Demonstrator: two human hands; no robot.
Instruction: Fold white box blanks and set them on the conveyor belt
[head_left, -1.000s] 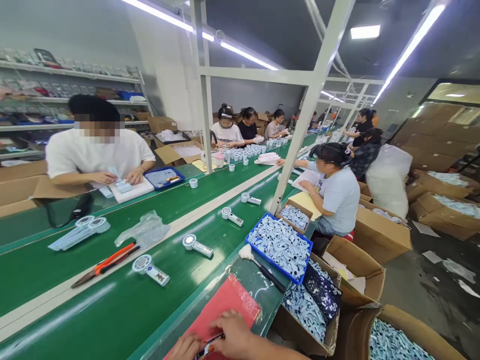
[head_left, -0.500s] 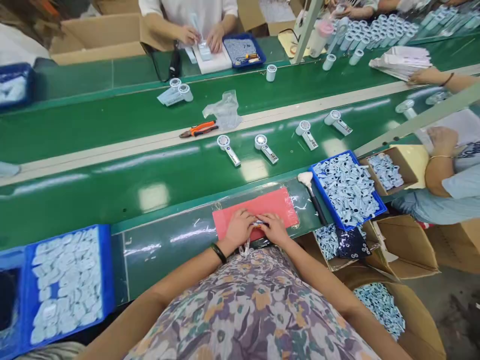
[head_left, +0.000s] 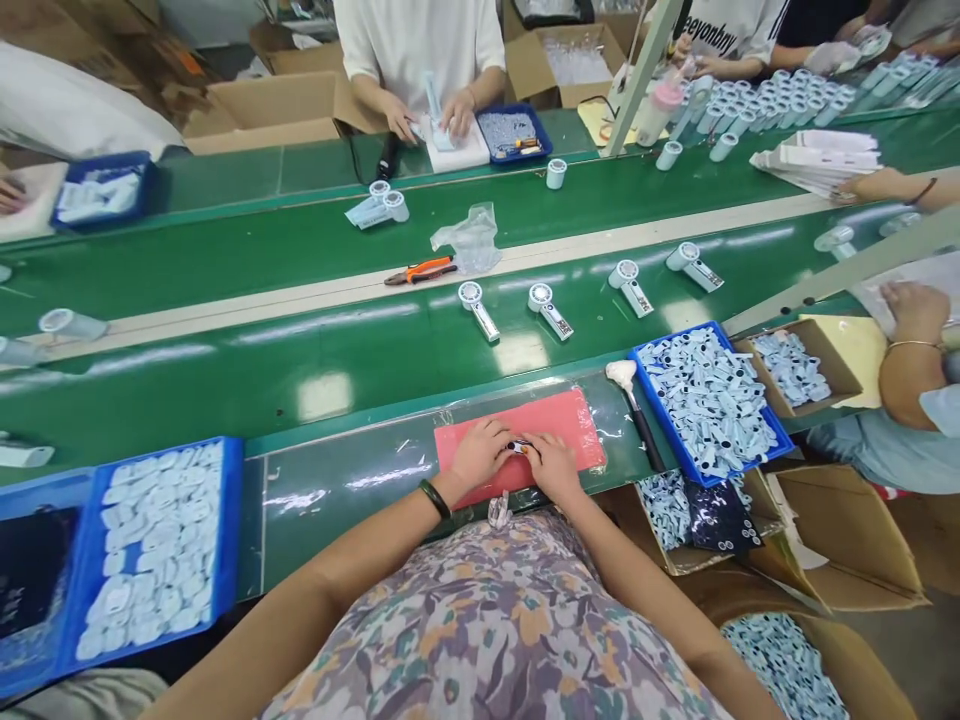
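Left hand (head_left: 480, 455) and right hand (head_left: 553, 465) closed from both sides on a small white-and-black plastic part (head_left: 517, 446), pinching it at the fingertips, its long axis lying roughly sideways over a flat red mat (head_left: 562, 428) on the green conveyor belt (head_left: 225, 390), its pointing end too small to tell.

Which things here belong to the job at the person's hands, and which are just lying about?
Job in hand:
- left hand
- right hand
- small dark-and-white part between them
- red mat under them

Lying about, untouched:
- orange-handled pliers
- clear plastic bag
- black-handled brush
- blue tray of pale blue parts
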